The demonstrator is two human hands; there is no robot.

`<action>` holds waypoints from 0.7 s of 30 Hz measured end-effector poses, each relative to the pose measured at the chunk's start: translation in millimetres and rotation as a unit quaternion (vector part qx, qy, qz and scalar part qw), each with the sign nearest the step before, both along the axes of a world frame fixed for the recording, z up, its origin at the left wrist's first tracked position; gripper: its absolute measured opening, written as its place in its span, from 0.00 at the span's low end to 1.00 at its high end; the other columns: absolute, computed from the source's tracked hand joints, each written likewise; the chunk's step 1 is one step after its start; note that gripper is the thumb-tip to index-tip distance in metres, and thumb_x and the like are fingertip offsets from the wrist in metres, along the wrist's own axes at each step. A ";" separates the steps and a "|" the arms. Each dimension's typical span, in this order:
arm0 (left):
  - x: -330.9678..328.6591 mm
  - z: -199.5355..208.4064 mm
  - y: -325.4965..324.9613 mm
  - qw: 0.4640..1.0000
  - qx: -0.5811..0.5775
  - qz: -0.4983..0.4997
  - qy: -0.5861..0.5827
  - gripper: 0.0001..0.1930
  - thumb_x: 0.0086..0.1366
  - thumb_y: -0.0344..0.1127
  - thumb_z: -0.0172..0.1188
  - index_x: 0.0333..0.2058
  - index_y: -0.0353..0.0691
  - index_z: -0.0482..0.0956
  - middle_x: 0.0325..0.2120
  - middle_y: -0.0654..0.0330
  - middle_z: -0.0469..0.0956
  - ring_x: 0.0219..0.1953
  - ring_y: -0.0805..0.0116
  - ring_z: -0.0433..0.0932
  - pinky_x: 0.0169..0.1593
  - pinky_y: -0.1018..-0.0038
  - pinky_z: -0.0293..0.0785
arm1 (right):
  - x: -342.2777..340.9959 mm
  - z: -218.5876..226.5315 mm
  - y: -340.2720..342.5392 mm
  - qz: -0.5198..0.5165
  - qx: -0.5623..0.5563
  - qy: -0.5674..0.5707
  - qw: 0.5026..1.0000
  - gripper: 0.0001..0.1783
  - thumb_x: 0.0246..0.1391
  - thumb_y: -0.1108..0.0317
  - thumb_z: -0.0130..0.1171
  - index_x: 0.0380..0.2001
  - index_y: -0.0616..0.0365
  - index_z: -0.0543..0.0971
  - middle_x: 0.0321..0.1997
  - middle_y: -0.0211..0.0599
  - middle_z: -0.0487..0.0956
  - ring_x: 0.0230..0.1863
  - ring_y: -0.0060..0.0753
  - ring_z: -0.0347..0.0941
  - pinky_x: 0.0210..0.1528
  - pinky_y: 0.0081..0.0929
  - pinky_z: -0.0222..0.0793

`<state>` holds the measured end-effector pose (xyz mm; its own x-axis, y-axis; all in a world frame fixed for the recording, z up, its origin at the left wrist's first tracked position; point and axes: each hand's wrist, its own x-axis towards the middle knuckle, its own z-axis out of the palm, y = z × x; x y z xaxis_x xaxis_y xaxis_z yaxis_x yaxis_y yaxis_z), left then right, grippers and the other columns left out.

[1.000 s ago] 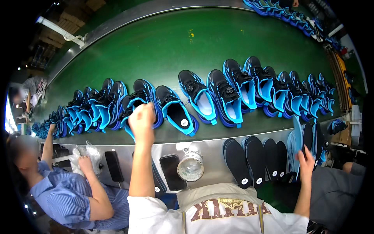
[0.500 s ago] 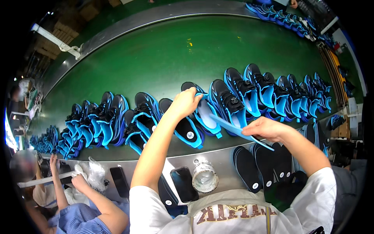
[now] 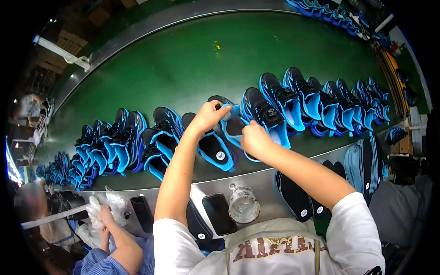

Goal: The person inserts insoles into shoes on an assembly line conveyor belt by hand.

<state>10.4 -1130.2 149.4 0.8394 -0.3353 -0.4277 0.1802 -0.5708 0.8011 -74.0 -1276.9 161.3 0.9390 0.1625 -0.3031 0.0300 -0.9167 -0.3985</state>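
Beyond the round jar [image 3: 244, 205], on the green belt [image 3: 156, 73], is a blk/blue shoe [image 3: 217, 99]. L hand [image 3: 209, 117] pinches it by the opening, nr the tongue. R hand [image 3: 256, 140] is closed on the near end of a dark insole [image 3: 234, 126] that's partly in the shoe; exact fingertip hold hidden. Just L of jar: blk phone [image 3: 219, 214]. R of jar: blk insoles [image 3: 289, 196] w/ white dots, then a stack [image 3: 360, 162] further R. Far L of jar: co-worker's hand [image 3: 106, 215] at a clear plastic bag [image 3: 115, 202].
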 end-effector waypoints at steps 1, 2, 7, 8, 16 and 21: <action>-2.7 -0.6 -1.5 1.000 -0.015 -0.009 -0.023 0.22 0.57 0.48 0.56 0.34 0.28 0.74 0.26 0.55 0.77 0.29 0.71 0.72 0.36 0.74 0.68 | 1.0 -1.0 -3.5 0.008 -0.025 0.008 1.000 0.11 0.36 0.73 0.53 0.24 0.70 0.77 0.33 0.63 0.73 0.35 0.53 0.74 0.40 0.36 0.71; -5.0 -1.7 -3.0 0.999 -0.025 -0.004 -0.047 0.23 0.57 0.49 0.55 0.33 0.28 0.74 0.25 0.55 0.77 0.28 0.71 0.72 0.34 0.74 0.69 | 1.4 -1.2 -8.2 -0.007 -0.009 0.012 1.000 0.10 0.36 0.74 0.53 0.24 0.70 0.77 0.35 0.64 0.73 0.35 0.54 0.74 0.40 0.35 0.71; -8.4 -13.5 -5.2 0.998 0.042 -0.005 -0.046 0.24 0.57 0.49 0.55 0.33 0.28 0.74 0.25 0.54 0.76 0.28 0.71 0.72 0.34 0.74 0.69 | 2.9 -14.1 1.5 0.053 -0.032 0.023 0.998 0.09 0.39 0.74 0.53 0.25 0.69 0.77 0.40 0.58 0.71 0.40 0.52 0.72 0.41 0.35 0.71; -7.6 -16.8 -4.3 0.999 0.034 -0.005 -0.042 0.24 0.57 0.50 0.54 0.33 0.28 0.74 0.26 0.53 0.76 0.29 0.70 0.72 0.35 0.74 0.69 | 0.3 -18.5 7.1 0.066 -0.060 -0.017 0.996 0.10 0.41 0.74 0.52 0.27 0.69 0.77 0.41 0.57 0.69 0.42 0.48 0.70 0.44 0.34 0.70; -9.2 -31.9 -3.6 0.995 0.018 0.046 -0.090 0.28 0.57 0.52 0.54 0.33 0.23 0.73 0.29 0.50 0.76 0.34 0.69 0.73 0.39 0.73 0.68 | -28.5 -5.6 4.8 0.083 -0.186 -0.062 0.977 0.13 0.44 0.68 0.53 0.33 0.63 0.76 0.40 0.50 0.70 0.40 0.45 0.68 0.41 0.27 0.68; -10.5 -17.8 -2.2 0.998 0.059 0.026 -0.022 0.33 0.56 0.55 0.54 0.37 0.19 0.71 0.33 0.46 0.75 0.37 0.64 0.73 0.43 0.73 0.68 | -17.4 2.1 1.8 0.129 -0.127 0.007 0.983 0.09 0.42 0.69 0.53 0.27 0.63 0.79 0.36 0.49 0.73 0.38 0.41 0.72 0.38 0.30 0.71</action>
<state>-0.1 -1132.5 131.7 0.8731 -0.2398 -0.4246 0.1794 -0.6517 0.7369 -91.4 -1275.1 163.4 0.8713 0.3130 -0.3780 0.2711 -0.9490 -0.1608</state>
